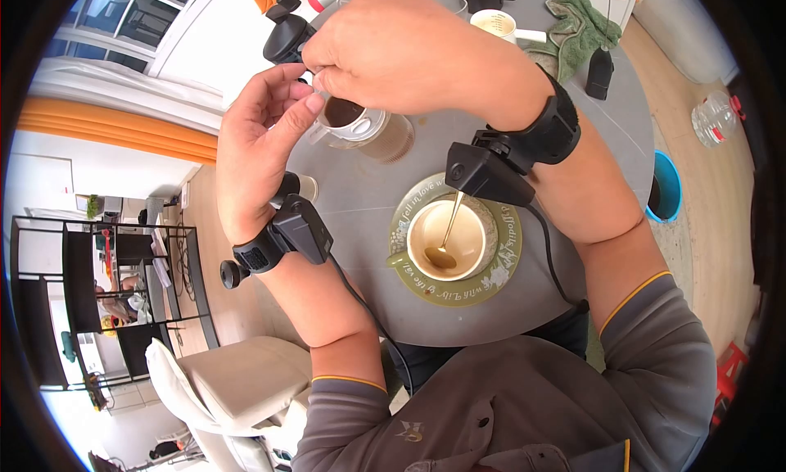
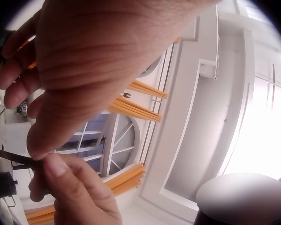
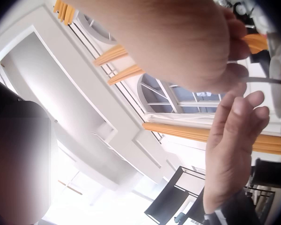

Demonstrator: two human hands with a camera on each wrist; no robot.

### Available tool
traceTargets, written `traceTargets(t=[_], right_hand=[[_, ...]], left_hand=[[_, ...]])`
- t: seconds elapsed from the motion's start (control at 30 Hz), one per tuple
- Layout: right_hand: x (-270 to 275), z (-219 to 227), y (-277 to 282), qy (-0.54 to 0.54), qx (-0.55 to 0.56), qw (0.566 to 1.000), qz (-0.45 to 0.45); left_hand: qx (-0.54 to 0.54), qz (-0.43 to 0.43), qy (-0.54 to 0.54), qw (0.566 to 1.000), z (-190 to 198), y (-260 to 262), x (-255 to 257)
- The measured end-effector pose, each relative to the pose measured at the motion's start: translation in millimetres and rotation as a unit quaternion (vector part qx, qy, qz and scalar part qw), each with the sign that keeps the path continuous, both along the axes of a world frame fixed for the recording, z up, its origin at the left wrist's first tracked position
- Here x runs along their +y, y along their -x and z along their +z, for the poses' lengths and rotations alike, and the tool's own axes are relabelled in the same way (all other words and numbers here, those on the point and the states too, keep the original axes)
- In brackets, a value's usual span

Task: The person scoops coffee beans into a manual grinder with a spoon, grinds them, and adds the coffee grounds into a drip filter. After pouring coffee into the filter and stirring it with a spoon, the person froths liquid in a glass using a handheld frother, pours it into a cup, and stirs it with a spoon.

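Both hands meet above the far left of the round grey table. My right hand (image 1: pixel 393 46) pinches a thin greyish strip (image 3: pixel 264 80), which runs towards a white round rim in the right wrist view. My left hand (image 1: pixel 258 136) is close against it, thumb and fingertips right at the pinch; I cannot tell whether it grips the strip too. Just under the hands is a cup (image 1: pixel 344 113) with dark contents, beside a clear glass vessel (image 1: pixel 393 140). Nearer me a cream cup (image 1: pixel 467 226) stands on a green lettered saucer (image 1: pixel 417 290), with a gold spoon (image 1: pixel 440 257) in it.
At the back are a white measuring cup (image 1: pixel 495 23), a green cloth (image 1: pixel 577 30) and a small black object (image 1: pixel 600 72). Cables hang from both wrist cameras. A blue bin (image 1: pixel 667 185) and a plastic bottle (image 1: pixel 715 121) stand on the floor at right.
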State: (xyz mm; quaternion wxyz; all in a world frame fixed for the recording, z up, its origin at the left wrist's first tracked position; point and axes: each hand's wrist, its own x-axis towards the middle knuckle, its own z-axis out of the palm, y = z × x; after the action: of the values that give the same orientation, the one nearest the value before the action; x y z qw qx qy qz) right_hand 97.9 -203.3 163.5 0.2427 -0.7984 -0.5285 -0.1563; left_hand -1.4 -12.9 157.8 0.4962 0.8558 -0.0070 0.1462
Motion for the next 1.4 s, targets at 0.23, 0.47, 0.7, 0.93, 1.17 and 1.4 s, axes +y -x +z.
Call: traceTargets(t=[0.23, 0.47, 0.7, 0.93, 1.17, 1.4], right_hand=[[2.0, -3.8, -1.4, -0.058, -0.022, 0.998, -0.017], [0.6, -0.4, 1.7, -0.041, -0.02, 0.999, -0.009], [3.7, -4.7, -1.4, -0.021, -0.033, 0.999, 0.008], [0.6, -0.3, 1.8, 0.017, -0.035, 0.999, -0.026], [0.7, 0.6, 2.7, -0.026, -0.031, 0.999, -0.007], [2.3, -1.8, 0.4, -0.022, -0.042, 0.999, 0.015]], left_hand=[[0.0, 0.006, -0.007, 1.0, -0.5, -0.4, 0.9], [-0.006, -0.003, 0.003, 1.0, -0.5, 0.7, -0.1], [-0.004, -0.003, -0.003, 1.0, -0.5, 0.1, 1.0], [-0.002, -0.004, -0.01, 1.0, 0.3, 0.4, 0.9], [-0.006, -0.002, 0.001, 1.0, 0.1, 0.7, -1.4], [-0.005, -0.006, 0.007, 1.0, -1.2, 0.1, -1.0]])
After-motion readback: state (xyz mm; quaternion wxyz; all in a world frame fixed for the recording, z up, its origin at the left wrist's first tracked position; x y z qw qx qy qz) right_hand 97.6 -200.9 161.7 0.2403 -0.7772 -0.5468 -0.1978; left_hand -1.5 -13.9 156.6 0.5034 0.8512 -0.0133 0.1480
